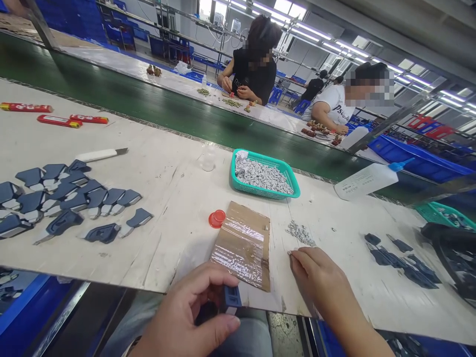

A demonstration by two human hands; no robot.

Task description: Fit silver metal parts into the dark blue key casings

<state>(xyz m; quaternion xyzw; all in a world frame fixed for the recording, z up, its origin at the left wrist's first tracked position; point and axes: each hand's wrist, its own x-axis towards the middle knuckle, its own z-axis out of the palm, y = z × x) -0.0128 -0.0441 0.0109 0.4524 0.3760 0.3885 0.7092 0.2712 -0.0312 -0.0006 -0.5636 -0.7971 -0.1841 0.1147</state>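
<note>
Between the thumb and fingers of my left hand (pixel 197 312) is a dark blue plastic part (pixel 232 297) with a pale grey end, held at the table's front edge. My right hand (pixel 322 275) pinches a tiny pale piece (pixel 290 253) just above the tabletop. Beyond those fingertips lies a small heap of grey pieces (pixel 300 233). A cardboard sheet (pixel 243 243) covered in clear tape lies between my hands, with a red round cap (pixel 216 218) at its left edge. Behind it a green basket (pixel 260 192) holds many small grey pieces.
Many blue-and-grey parts (pixel 70 193) lie at left near a white-handled knife (pixel 102 154) and red-yellow packets (pixel 59 120). More blue parts (pixel 405 263) lie at right. A blue-tipped bottle (pixel 366 181) stands tilted in view. Across the green belt (pixel 178 134) sit two people.
</note>
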